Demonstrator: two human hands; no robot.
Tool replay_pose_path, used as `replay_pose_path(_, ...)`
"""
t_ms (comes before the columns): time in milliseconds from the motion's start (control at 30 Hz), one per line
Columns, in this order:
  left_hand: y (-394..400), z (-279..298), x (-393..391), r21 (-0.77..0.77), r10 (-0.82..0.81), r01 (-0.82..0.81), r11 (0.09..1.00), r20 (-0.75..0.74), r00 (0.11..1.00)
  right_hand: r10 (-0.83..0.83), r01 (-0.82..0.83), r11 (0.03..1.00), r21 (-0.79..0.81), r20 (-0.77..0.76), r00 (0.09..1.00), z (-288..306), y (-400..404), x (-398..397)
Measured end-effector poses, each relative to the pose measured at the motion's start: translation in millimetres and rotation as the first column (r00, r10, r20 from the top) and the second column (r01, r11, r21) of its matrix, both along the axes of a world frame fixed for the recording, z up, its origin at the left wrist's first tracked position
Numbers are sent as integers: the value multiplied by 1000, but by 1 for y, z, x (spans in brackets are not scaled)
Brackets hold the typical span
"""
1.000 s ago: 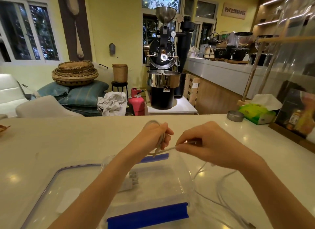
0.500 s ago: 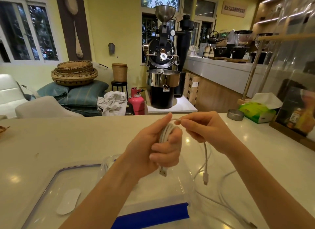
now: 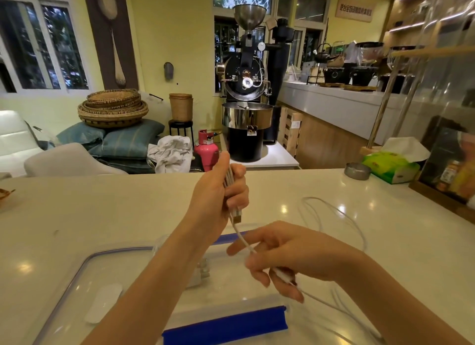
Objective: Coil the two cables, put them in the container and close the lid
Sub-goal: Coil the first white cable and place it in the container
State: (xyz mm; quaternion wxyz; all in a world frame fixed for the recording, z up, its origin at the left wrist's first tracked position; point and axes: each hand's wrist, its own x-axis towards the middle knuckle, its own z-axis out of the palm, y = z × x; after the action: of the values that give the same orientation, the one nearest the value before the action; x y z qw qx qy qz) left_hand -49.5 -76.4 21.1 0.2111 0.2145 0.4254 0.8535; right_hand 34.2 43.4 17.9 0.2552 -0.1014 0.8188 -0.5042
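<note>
My left hand (image 3: 221,193) is raised above the counter, closed around a bundle of white cable loops (image 3: 229,177) with a USB plug (image 3: 237,217) hanging below the fist. The cable's free end runs down to my right hand (image 3: 285,257), which pinches it near the small plug just above the container. The clear container (image 3: 241,316) with blue clasps (image 3: 226,326) lies under both forearms, and a white item sits inside it, partly hidden. Its clear lid (image 3: 84,280) with a blue seal lies to the left. A second white cable (image 3: 331,213) sprawls loose on the counter to the right.
The pale counter (image 3: 102,211) stretches ahead. A small metal dish (image 3: 357,170) and a green tissue pack (image 3: 393,164) stand at the far right, beside a wooden-framed rack (image 3: 442,190). Beyond the counter are a coffee roaster (image 3: 246,87), baskets and cushions.
My left hand has risen and turned upright with the coiled loops. My right hand has dropped from the top of the coil to just above the container, drawing the cable's end downward.
</note>
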Motion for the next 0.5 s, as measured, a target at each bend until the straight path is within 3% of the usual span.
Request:
replay_pose_path(100,-1,-4,2,-175,68,-88,981,-114,991,16,-2,982,187,-76,997,7,-1,5)
replay_pose_path(233,0,-7,8,-354,12,-105,929,-255,967,125,109,881,461,-447,886,19,-1,13)
replay_pose_path(333,3,-9,14,-430,2,-142,892,-311,951,195,205,836,509,-625,756,28,-1,15)
replay_pose_path(500,12,-13,19,-361,155,-291,886,-361,920,286,232,816,530,-718,634,29,-10,14)
